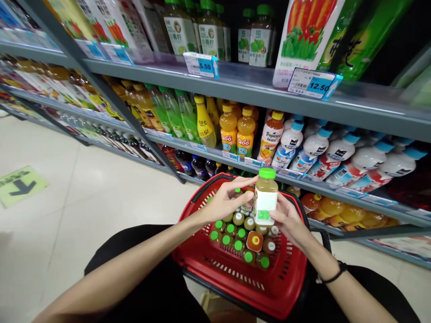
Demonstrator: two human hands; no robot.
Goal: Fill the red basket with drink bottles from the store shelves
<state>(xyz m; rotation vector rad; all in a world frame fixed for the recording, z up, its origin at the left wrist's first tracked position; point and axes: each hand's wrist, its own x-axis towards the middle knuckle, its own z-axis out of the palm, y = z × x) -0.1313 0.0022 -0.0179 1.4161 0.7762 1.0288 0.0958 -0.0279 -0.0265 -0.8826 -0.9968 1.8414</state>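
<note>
A juice bottle (266, 197) with a green cap and a mostly white label stands upright in the air above the red shopping basket (232, 280). My right hand (288, 217) grips it from the right side, its fingers on the label and behind the bottle. On the other side, my left hand (230, 197) is open, fingers stretched toward the bottle's neck; whether they touch it I cannot tell. Below, inside the basket, are several small bottles (238, 245) with green caps, others with pale caps, and one orange-topped bottle (255, 242).
A grey store shelf (235, 89) runs across in front. Its upper level holds green-capped bottles (210, 33) and cartons (306, 36). The middle level carries orange drinks (245, 132) and white blue-capped bottles (314, 146). A floor sign (22, 185) with an arrow lies at left.
</note>
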